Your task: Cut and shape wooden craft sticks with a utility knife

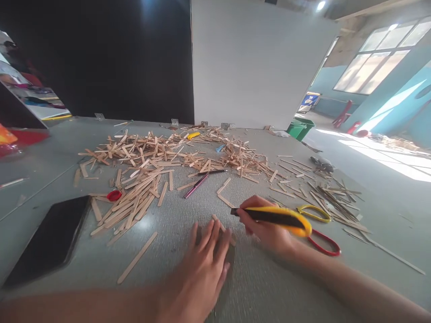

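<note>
My right hand (266, 229) is closed around a yellow and black utility knife (276, 217), its tip pointing left towards a wooden stick (220, 225) on the grey table (256, 278). My left hand (202, 264) lies flat with fingers stretched out, pressing down on that stick near its lower end. Yellow and red handled scissors (319, 229) lie just right of my right hand.
A big heap of wooden craft sticks (151, 161) spreads across the table's middle and back. A pink pen (197, 185), a red cap (114, 195), a black tablet (50, 237) at left, thin skewers (333, 197) at right, and a green bin (299, 128) beyond.
</note>
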